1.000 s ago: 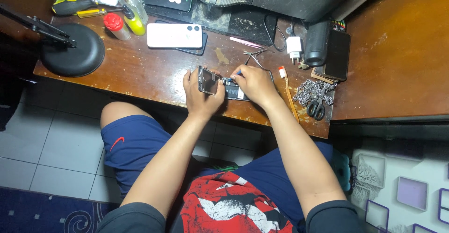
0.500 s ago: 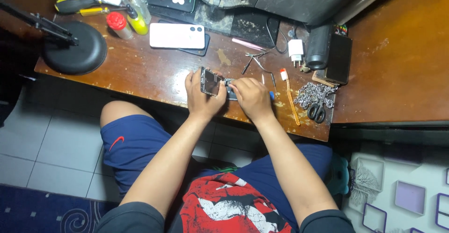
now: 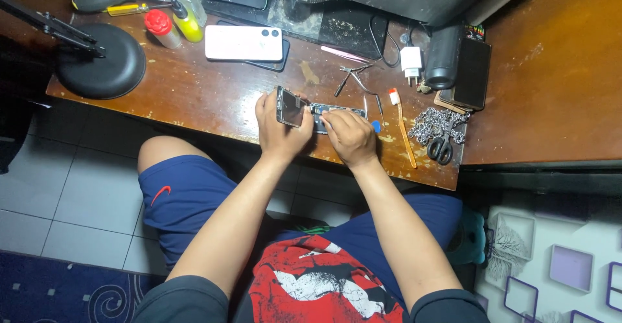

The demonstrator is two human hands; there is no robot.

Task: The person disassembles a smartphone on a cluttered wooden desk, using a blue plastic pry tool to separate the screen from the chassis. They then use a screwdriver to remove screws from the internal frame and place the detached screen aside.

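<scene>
At the near edge of the worn brown wooden desk [image 3: 214,96], my left hand [image 3: 280,128] gripped the lifted black screen panel [image 3: 291,107] of the opened smartphone, holding it tilted on edge. Just right of it my right hand [image 3: 351,136] pressed curled fingertips on the phone's exposed dark body [image 3: 330,110], whose long axis ran left to right along that edge. I could not tell whether those fingers pinched a tool. Farther back lay metal tweezers [image 3: 350,77] and a pale pink phone [image 3: 243,42].

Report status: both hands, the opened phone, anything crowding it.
Left hand holds lifted screen. Right hand on opened phone. Tweezers, orange tool lie close.
</scene>
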